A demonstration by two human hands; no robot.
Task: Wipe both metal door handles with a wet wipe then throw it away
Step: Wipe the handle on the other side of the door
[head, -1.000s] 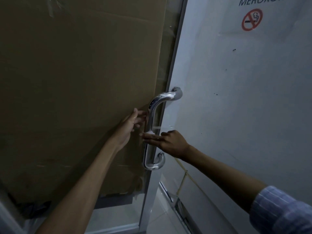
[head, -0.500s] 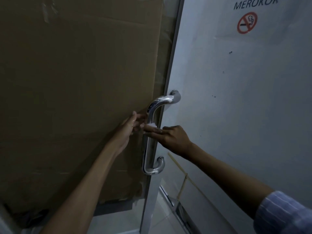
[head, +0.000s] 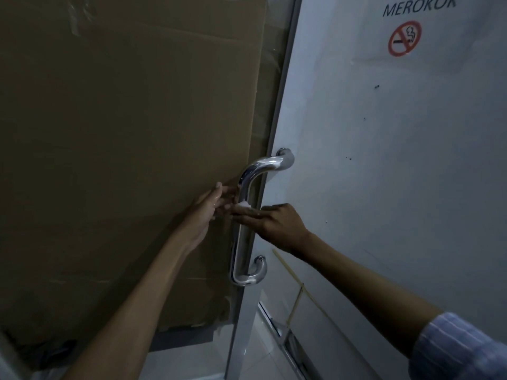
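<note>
Dim, murky view; glare on the metal handle (head: 248, 215), wide-angle bending at edges

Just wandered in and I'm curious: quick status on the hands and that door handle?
Right hand pressing white wet wipe to metal door handle, mid-bar. Left hand on the far side of the bar, grip unclear. Nothing in the way.

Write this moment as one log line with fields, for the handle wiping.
step: wiping handle | wipe: on bar, upper part | right hand: presses wipe | left hand: beside bar | disposal: not yet

Office-like doorway: no-smoking sign (head: 404, 38), glass door (head: 274, 119).
</note>
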